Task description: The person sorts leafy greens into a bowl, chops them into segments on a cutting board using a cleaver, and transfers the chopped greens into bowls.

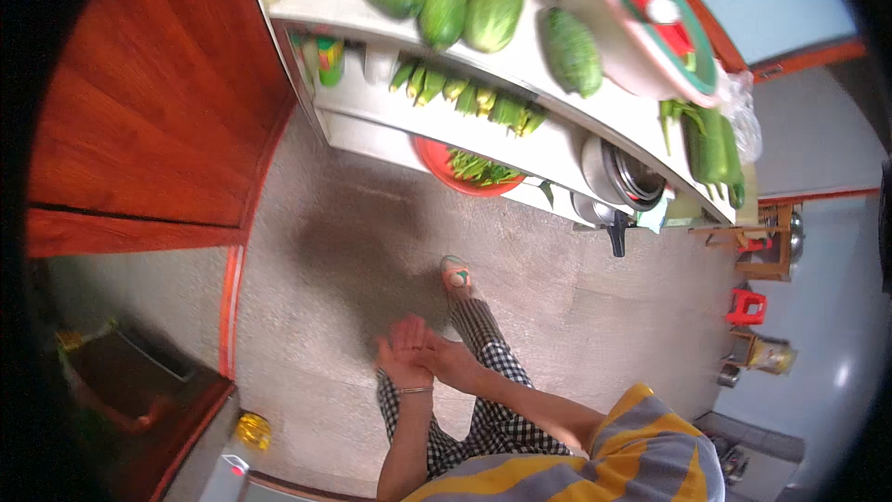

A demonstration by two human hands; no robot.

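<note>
My left hand [408, 346], with a bracelet at its wrist, is held out palm up with nothing seen in it. My right hand [448, 361] touches it from the right, its fingers against the left palm. Both are blurred, and the right fingers are partly hidden. Beneath them are my black-and-white checked trousers [498, 362] and the grey floor [334, 390]. One foot in a slipper [456, 275] points towards a white shelf unit [516, 73]. On its top lie several large green gourds [496, 5], apart from my hands.
A pale basin [627, 59] with a green colander [704, 77] stands on the top shelf. Below are green vegetables [463, 94], metal pots [606, 164] and a red basin [435, 160] of leafy greens. A black handle [617, 236] juts out. A wooden door [160, 104] stands left; a red stool [746, 307], right.
</note>
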